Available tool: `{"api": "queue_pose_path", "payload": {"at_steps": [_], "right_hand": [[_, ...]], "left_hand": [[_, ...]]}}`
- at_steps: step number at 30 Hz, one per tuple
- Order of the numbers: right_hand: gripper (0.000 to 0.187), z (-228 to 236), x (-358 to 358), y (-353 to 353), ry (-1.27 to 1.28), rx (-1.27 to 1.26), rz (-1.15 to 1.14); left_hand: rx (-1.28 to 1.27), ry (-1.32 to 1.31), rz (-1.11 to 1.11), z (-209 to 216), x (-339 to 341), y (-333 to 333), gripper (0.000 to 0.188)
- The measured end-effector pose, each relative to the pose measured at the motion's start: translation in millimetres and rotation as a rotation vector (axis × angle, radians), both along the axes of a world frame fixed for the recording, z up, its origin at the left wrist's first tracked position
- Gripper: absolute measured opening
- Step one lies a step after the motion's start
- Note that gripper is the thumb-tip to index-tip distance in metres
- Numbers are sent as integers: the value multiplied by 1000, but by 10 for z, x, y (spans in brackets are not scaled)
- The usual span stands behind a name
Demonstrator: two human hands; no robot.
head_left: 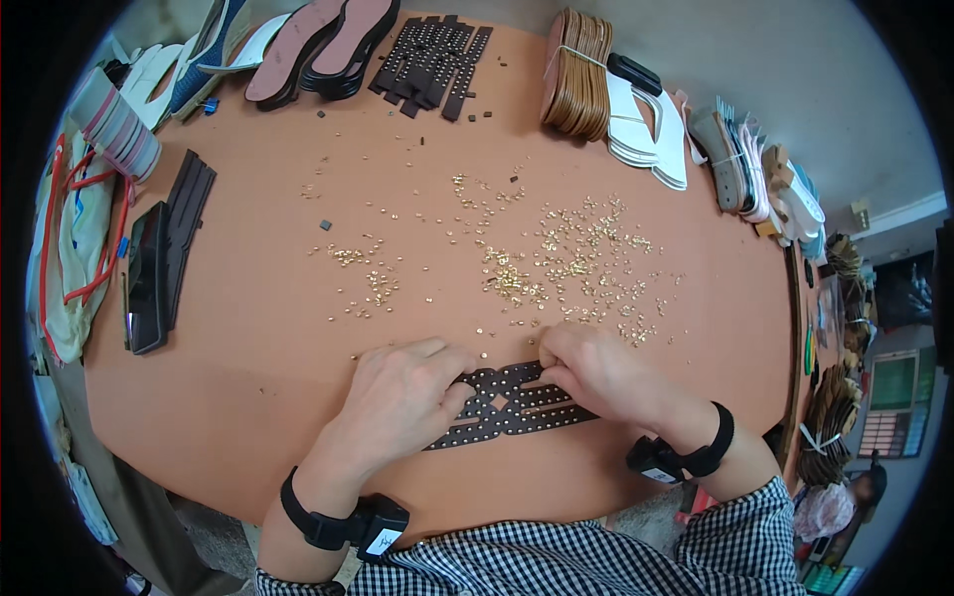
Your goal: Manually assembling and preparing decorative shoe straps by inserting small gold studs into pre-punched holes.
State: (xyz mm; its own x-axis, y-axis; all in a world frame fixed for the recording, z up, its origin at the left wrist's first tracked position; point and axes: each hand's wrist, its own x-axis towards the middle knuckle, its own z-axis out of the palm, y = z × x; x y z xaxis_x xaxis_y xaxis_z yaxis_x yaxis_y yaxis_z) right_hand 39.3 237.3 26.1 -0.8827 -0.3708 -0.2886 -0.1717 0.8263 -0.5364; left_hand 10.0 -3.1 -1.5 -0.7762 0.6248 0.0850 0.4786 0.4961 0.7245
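Tan table (715,298): two hands (402,390) (608,372) at one studded strap (481,387)

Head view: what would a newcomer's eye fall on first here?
First, the scatter of gold studs, glinting across the middle of the tan table. Next, just nearer the person, the dark studded piece with the left hand and right hand at its two sides. Then the pink-topped soles at the table's far left edge.
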Motion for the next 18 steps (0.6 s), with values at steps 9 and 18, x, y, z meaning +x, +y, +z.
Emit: {"api": "queue_pose_path", "payload": {"at_steps": [9, 18], "right_hand": [[11, 12, 37, -75, 19, 35, -63], [13, 108, 512, 190, 79, -118, -303]], "left_hand": [[-32, -2, -17, 8, 27, -5, 17], [-32, -93, -213, 89, 101, 60, 15]]}}
